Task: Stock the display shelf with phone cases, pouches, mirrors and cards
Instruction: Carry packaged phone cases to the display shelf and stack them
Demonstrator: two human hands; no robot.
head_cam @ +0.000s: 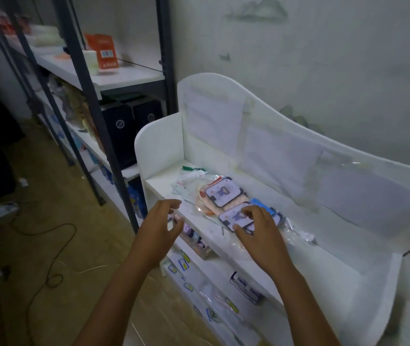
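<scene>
Two hands: R (258, 231) grips phone case (236, 217) on shelf (336, 260); L (164, 221) loose, empty

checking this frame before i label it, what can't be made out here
Head view:
- Phone case: the right hand covers part of its print.
- Left hand: motion blur, grip unclear.
- Lower shelf items: small, blurred, partly behind the top shelf.
- Display's right end: cut off by frame edge.

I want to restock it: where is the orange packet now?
In the head view, the orange packet stands upper left on the metal rack's white shelf, beside a white box.
</scene>
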